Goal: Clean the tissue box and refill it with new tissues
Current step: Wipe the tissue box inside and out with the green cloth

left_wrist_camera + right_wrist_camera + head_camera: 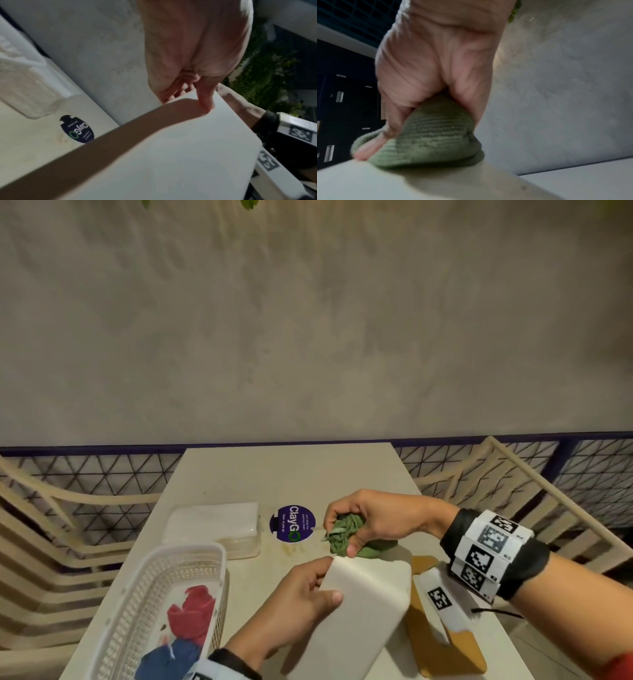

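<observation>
Two hands busy: your left hand (294, 604) grips the white tissue box (359, 618) tilted on the table (274, 470), right hand (370, 518) squeezes a green cloth (342, 532) against its top edge. Basket (144, 594), tissue pack (212, 525) sit left.

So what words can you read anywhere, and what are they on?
"ClayGO": round purple sticker on the beige table.
Smaller white lines on that sticker: too small to read.
Black-and-white square code tags on the right wrist band and white paper strip: patterns, not words.
</observation>
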The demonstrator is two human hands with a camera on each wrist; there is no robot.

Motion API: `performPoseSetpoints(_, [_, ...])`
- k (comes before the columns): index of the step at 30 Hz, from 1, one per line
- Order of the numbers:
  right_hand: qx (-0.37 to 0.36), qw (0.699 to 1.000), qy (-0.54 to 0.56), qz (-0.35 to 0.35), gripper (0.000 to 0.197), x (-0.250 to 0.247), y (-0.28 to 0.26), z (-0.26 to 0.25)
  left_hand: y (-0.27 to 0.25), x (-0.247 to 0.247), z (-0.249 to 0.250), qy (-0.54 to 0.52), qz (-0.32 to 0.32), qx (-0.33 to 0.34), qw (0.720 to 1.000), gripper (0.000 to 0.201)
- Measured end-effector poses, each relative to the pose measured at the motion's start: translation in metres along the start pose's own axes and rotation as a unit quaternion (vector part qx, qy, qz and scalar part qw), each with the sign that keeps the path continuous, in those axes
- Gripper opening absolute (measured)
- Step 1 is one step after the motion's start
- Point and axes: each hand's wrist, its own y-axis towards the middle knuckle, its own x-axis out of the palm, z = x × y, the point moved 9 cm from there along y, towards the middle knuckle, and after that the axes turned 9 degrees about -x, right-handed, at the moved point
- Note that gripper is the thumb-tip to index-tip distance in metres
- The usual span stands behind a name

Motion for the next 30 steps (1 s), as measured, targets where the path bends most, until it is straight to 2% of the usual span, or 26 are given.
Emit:
performPoseSetpoints(2, [0.003, 0.999, -0.007, 0.038, 0.032, -0.001, 0.002, 0.005, 0.004, -0.003, 0.003, -0.025, 0.037, 0.017, 0.999, 0.031])
performPoseSetpoints(5, [0.007, 0.984, -0.082, 0.160, 0.035, -0.007, 0.004, 0.003, 0.009, -0.017, 0.002, -0.097, 0.118, 0.028, 0.988, 0.025])
performPoseSetpoints(7, [-0.028, 0.964, -0.134, 0.226, 0.037, -0.004, -0.003, -0.014, 0.007, -0.030, 0.007, -0.141, 0.161, 0.061, 0.975, 0.023])
performPoseSetpoints(10, [-0.098, 0.954, -0.114, 0.259, 0.037, 0.000, -0.029, -0.027, -0.002, -0.049, 0.019, -0.166, 0.191, 0.131, 0.958, 0.016])
performPoseSetpoints(14, [-0.017, 0.935, -0.074, 0.348, 0.035, -0.026, -0.038, -0.002, -0.005, -0.057, 0.029, -0.105, 0.213, 0.170, 0.956, 0.031])
performPoseSetpoints(16, [-0.082, 0.928, -0.101, 0.348, 0.039, -0.016, -0.026, -0.027, -0.004, -0.067, 0.031, -0.119, 0.245, 0.183, 0.945, 0.024])
performPoseSetpoints(18, [-0.173, 0.929, -0.145, 0.294, 0.045, 0.008, -0.024, -0.049, -0.004, -0.078, 0.031, -0.135, 0.258, 0.198, 0.936, 0.012])
performPoseSetpoints(19, [-0.183, 0.929, -0.147, 0.285, 0.045, 0.010, -0.027, -0.048, -0.004, -0.079, 0.032, -0.131, 0.252, 0.202, 0.937, 0.011])
performPoseSetpoints(23, [-0.083, 0.906, -0.131, 0.394, 0.037, -0.033, -0.028, -0.023, -0.006, -0.067, 0.039, -0.092, 0.243, 0.215, 0.941, 0.030])
performPoseSetpoints(25, [-0.113, 0.911, -0.165, 0.361, 0.045, -0.021, -0.019, -0.042, -0.009, -0.073, 0.041, -0.123, 0.255, 0.231, 0.931, 0.033])
performPoseSetpoints(27, [-0.198, 0.914, -0.175, 0.308, 0.047, -0.001, -0.025, -0.057, -0.010, -0.083, 0.043, -0.139, 0.246, 0.242, 0.928, 0.042])
performPoseSetpoints(28, [-0.199, 0.919, -0.164, 0.298, 0.044, -0.003, -0.031, -0.053, -0.010, -0.082, 0.045, -0.126, 0.237, 0.240, 0.933, 0.042])
performPoseSetpoints(30, [-0.132, 0.922, -0.144, 0.334, 0.038, -0.029, -0.032, -0.032, -0.008, -0.074, 0.049, -0.091, 0.220, 0.230, 0.944, 0.032])
